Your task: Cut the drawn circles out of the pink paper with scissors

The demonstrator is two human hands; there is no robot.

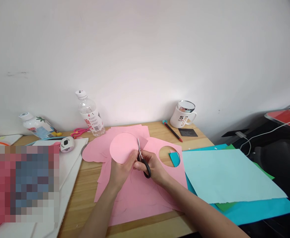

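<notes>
My left hand (125, 168) grips the lower right edge of a round pink paper disc (123, 147), thumb on top. In my right hand (152, 165) is a pair of scissors (147, 169) with black handles, blades pointing up along the disc's right edge. A small pointed pink flap shows just right of the blades. Beneath both hands lie several pink paper sheets (140, 205) with faint pencil curves. One sheet has a round hole cut in it, through which wood and a bit of blue paper (174, 159) show. More pink paper pieces (95, 150) lie to the left.
A clear bottle (91, 115), a white bottle (37, 125) and pink scissors (79, 132) stand or lie back left. At back right are a white mug (182, 115), a pencil (172, 131) and a black card (188, 132). Pale blue paper (234, 175) overhangs the table's right side.
</notes>
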